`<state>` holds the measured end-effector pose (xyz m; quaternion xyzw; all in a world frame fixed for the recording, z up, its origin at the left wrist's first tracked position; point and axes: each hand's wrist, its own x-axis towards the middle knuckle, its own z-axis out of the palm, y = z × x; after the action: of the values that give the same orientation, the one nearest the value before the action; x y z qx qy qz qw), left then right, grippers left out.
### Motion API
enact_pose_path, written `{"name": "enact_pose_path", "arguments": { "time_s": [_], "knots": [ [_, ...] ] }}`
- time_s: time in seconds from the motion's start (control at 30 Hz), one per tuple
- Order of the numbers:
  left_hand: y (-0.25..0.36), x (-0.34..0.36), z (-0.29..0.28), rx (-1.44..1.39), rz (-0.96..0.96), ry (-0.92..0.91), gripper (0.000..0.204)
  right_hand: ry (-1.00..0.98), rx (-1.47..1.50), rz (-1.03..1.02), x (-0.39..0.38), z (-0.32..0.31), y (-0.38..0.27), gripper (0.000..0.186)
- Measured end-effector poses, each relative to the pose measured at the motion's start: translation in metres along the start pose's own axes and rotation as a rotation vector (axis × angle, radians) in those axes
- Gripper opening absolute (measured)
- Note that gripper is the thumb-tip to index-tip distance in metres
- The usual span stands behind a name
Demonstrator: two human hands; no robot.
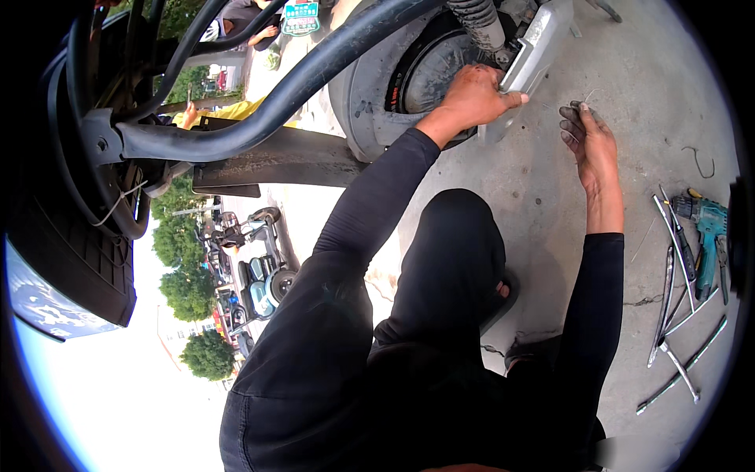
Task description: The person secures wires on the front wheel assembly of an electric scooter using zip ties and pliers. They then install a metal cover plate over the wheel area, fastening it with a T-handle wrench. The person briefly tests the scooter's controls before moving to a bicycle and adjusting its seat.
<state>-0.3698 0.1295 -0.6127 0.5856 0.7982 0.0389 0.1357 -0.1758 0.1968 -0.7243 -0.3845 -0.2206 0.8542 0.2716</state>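
Your left hand (476,96) touches the lower edge of the pale grey panel (543,46), beside the wheel (431,75); its fingers are partly hidden, so whether they clamp cannot be told. Your right hand (587,135) is apart from the panel, thumb and fingertips together on a thin wire (595,90). Right of it, on the concrete ground (550,236): bent wire hook (712,167), teal power drill (712,224), T-handle wrench (679,370).

L hand (474,96) partly hidden, bkgd person (240,12) cut off.
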Motion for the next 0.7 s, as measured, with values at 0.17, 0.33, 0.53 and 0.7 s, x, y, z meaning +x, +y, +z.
{"name": "enact_pose_path", "arguments": {
  "time_s": [0.17, 0.33, 0.53, 0.7],
  "knots": [
    [0.028, 0.022, -0.007, 0.010, -0.124, -0.158, 0.059, 0.084, 0.143, 0.027, 0.028, 0.018, 0.040, 0.024],
    [0.008, -0.011, -0.012, -0.067, -0.191, -0.099, 0.057, -0.083, -0.133, 0.012, -0.030, 0.024, 0.052, 0.027],
    [0.017, 0.006, 0.003, -0.392, -0.133, -0.127, 0.046, -0.005, -0.381, -0.081, -0.058, -0.062, 0.078, 0.025],
    [0.023, 0.000, 0.003, -0.485, -0.193, -0.062, 0.046, 0.004, -0.336, -0.151, -0.065, -0.082, 0.106, 0.024]
  ]
}}
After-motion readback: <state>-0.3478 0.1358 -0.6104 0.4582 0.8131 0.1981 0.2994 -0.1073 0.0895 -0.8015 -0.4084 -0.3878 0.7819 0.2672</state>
